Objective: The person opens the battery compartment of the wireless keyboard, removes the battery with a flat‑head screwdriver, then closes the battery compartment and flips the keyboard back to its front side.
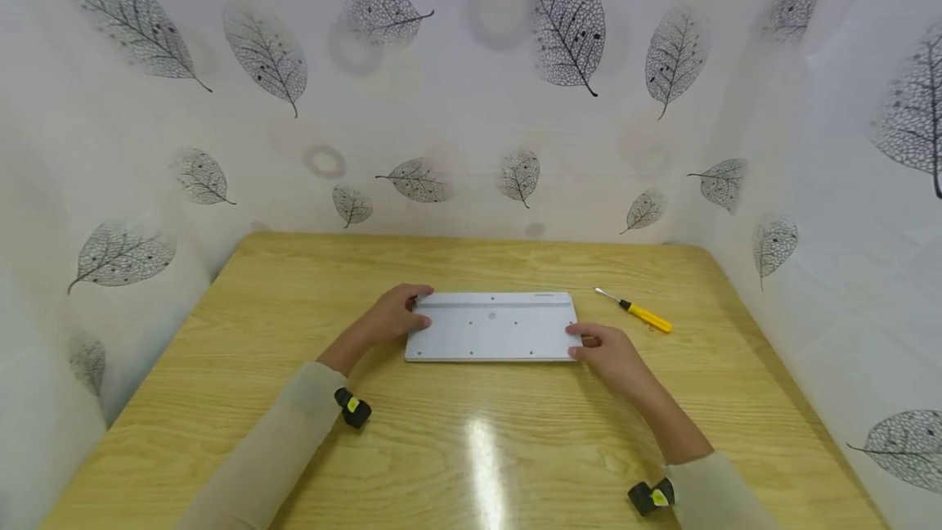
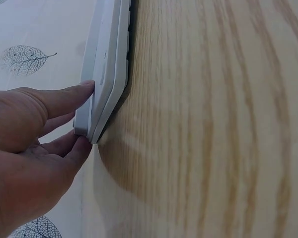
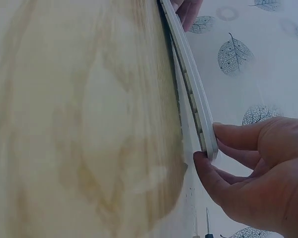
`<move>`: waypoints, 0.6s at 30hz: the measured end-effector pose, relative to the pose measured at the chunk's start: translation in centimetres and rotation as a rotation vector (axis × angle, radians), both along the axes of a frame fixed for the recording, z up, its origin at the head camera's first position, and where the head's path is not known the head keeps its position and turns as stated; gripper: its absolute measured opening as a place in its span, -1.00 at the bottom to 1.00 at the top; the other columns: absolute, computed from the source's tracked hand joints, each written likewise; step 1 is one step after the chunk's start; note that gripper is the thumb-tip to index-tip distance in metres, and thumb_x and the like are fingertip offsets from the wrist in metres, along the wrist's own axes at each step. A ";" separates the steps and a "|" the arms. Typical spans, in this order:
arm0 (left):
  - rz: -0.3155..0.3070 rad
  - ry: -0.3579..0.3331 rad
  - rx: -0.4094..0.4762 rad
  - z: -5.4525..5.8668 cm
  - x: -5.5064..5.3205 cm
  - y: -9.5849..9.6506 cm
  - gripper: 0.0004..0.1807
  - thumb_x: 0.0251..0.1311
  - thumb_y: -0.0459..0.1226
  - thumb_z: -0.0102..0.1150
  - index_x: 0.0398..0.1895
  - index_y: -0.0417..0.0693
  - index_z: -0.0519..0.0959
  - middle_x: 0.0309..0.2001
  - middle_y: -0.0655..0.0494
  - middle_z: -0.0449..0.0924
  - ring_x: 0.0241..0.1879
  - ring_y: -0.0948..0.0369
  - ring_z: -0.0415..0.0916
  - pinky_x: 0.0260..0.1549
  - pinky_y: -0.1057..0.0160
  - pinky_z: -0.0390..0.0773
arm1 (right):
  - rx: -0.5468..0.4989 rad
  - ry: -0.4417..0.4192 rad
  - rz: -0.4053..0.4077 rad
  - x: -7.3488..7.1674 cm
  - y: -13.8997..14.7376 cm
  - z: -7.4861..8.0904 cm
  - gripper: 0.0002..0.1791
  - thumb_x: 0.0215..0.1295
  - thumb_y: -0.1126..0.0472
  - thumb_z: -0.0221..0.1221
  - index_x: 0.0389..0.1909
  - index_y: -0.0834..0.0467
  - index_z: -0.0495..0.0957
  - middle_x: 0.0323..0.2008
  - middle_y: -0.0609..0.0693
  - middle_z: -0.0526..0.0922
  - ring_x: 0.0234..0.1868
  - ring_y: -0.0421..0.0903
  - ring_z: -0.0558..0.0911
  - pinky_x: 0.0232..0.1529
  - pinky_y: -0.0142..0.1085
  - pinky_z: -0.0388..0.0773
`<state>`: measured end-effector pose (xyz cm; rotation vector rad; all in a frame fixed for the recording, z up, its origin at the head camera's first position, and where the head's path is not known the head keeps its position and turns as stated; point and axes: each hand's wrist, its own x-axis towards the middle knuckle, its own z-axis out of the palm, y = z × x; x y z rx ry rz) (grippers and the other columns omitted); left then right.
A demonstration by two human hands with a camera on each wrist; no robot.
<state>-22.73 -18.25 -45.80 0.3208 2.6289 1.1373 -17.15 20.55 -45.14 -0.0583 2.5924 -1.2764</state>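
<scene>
A white keyboard (image 1: 493, 338) is held keys down over the table, its flat back with several small screws facing up. My left hand (image 1: 393, 313) grips its left end, thumb on the back. In the left wrist view, the fingers of the left hand (image 2: 35, 129) curl round the keyboard's (image 2: 107, 64) corner. The right hand (image 1: 607, 354) pinches the opposite end. Seen from the right wrist, a row of keys shows along the keyboard's (image 3: 196, 94) underside, and a gap shows between it and the table beside the right hand (image 3: 268, 168).
A screwdriver (image 1: 648, 317) with a yellow and black handle lies on the wooden table (image 1: 368, 448), right of the keyboard. A pale curtain (image 1: 456, 121) printed with dark leaves surrounds the table's back and sides. Black wrist cameras sit at both sleeves.
</scene>
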 end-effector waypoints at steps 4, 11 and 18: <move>0.007 -0.005 -0.009 0.1 -0.1 0.0 -0.36 0.29 -0.32 0.31 0.44 -0.11 0.38 0.41 -0.15 0.36 0.36 -0.07 0.34 0.37 -0.11 0.33 | 0.004 0.021 0.009 0.0 0.0 -0.3 -0.56 0.37 0.24 0.26 0.26 0.17 0.56 0.28 0.22 0.54 0.17 0.09 0.59 0.11 -0.05 0.58; 0.011 -0.024 -0.039 0.2 -0.3 0.0 -0.36 0.28 -0.31 0.32 0.43 -0.09 0.39 0.41 -0.12 0.37 0.34 -0.07 0.36 0.35 -0.10 0.36 | 0.034 0.040 0.009 0.3 -0.3 -0.2 -0.55 0.36 0.24 0.27 0.26 0.17 0.57 0.24 0.23 0.58 0.14 0.09 0.61 0.08 -0.04 0.59; 0.001 -0.018 -0.032 0.2 -0.4 0.0 -0.37 0.29 -0.33 0.30 0.43 -0.12 0.39 0.39 -0.14 0.39 0.33 -0.07 0.37 0.35 -0.09 0.36 | 0.078 0.046 -0.005 0.6 -0.6 -0.1 -0.54 0.33 0.25 0.29 0.24 0.18 0.57 0.15 0.24 0.63 0.09 0.08 0.63 0.03 -0.05 0.60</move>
